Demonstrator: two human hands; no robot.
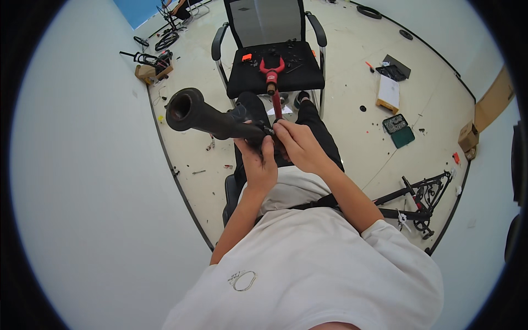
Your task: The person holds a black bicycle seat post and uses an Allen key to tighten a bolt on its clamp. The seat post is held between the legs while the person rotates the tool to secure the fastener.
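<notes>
Left hand (258,165) has a full grip around the black tubular bike part with the flared open end (212,118), held up over the lap, left of the red fork (272,82). Right hand (300,146) pinches narrow at its near end, so looks like fiddly fitting work there; next bit probably needs steady fingers.

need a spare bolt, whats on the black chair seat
On the chair seat lie an orange piece, a red fork and small dark parts, too small to identify.

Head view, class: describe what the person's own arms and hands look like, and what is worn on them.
Both forearms are bare. The left hand and right hand wear no gloves; no watch or rings visible. Short white T-shirt sleeves cover only the upper arms.
</notes>
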